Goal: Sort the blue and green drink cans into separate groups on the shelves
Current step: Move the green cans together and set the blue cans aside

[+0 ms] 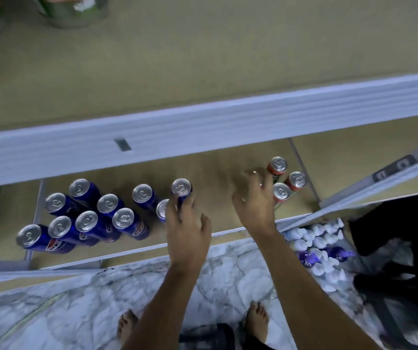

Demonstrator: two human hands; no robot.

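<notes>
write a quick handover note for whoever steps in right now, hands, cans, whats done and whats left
Left hand: fingers curled round a blue can at the right edge of the blue group, a second blue can partly hidden under it.
Right hand: fingers at the three red-rimmed cans on the right of the same shelf; grip blurred, cannot tell.
Done: blue cans clustered left, the other cans right, bare gap between.
Left: close up the two loose blue cans to the cluster; tidy the right group.

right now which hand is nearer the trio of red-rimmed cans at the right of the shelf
Right. The right hand touches the trio of red-rimmed cans; the left hand is off to their left, at a blue can.
</notes>
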